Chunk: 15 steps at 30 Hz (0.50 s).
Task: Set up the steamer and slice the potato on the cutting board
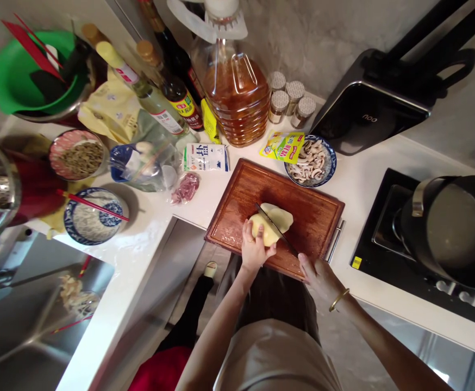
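A peeled, pale yellow potato (263, 232) lies on the brown wooden cutting board (237, 190). My left hand (255, 245) presses it down, fingers curled over its near left side. My right hand (316, 274) is closed round the handle of a dark-bladed kitchen knife (280, 232). The blade runs diagonally through the potato, and a flat pale slice (280, 217) rests against its far side. Part of the knife handle is hidden by my right hand.
Behind the board stand a bowl of sliced mushrooms (311, 165), a large oil jug (237, 92) and a knife block (368, 114). A pot (453, 233) sits on the stove at right. The sink (29, 326) is at left, and another person's leg (188, 309) shows below.
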### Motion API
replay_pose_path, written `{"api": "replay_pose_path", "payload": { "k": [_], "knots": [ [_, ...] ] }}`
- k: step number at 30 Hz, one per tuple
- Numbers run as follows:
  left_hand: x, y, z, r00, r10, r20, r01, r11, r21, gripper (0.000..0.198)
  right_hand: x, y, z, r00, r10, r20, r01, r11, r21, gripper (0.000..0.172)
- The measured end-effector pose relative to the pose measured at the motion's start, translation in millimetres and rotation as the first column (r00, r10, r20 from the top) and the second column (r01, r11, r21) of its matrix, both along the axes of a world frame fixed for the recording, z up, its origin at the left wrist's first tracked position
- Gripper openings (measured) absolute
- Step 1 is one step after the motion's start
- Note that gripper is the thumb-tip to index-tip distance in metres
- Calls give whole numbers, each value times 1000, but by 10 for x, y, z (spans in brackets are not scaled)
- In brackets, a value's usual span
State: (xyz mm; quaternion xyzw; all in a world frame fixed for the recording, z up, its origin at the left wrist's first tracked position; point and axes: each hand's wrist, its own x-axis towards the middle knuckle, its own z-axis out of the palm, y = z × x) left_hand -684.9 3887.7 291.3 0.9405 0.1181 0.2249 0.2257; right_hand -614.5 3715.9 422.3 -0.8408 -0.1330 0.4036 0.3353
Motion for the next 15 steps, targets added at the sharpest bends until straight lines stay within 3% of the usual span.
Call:
{"api": "replay_pose_path", "payload": {
  "k": [7, 15],
  "knots": [
    [16, -7, 14, 999, 6, 36, -6, 1000, 7, 71, 4, 52, -66, 1000, 26, 4, -26, 1000, -18, 57],
    [11, 10, 24, 1000, -5, 7, 5, 1000, 6, 72, 7, 162, -427, 994, 48, 95, -46, 999, -29, 62]
  ]
}}
